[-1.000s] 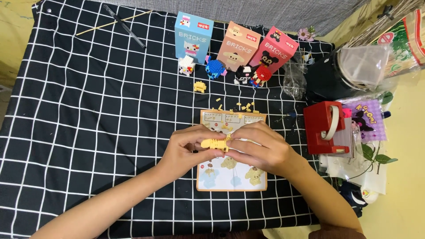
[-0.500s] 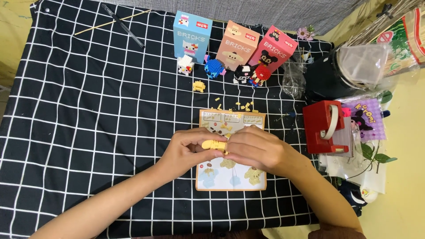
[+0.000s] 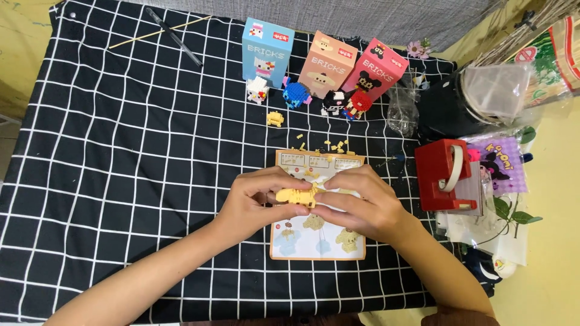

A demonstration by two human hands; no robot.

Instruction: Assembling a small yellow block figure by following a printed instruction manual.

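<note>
A small yellow brick assembly (image 3: 296, 195) is held between both hands above a printed instruction sheet (image 3: 317, 241). My left hand (image 3: 254, 202) pinches its left end with thumb and fingers. My right hand (image 3: 362, 202) grips its right end, fingers curled over it. Loose tiny yellow bricks (image 3: 329, 145) lie scattered just beyond the sheet, and a small yellow built piece (image 3: 275, 118) sits farther back.
Three upright boxes, blue (image 3: 266, 51), peach (image 3: 329, 63) and pink (image 3: 383, 68), stand at the back with small brick figures (image 3: 296, 94) in front. A red tape dispenser (image 3: 446, 175) and plastic bags (image 3: 494, 90) crowd the right side. A pen (image 3: 174, 37) lies back left on the checked cloth (image 3: 121, 151).
The hands stay together on the yellow assembly; only slight finger shifts show.
</note>
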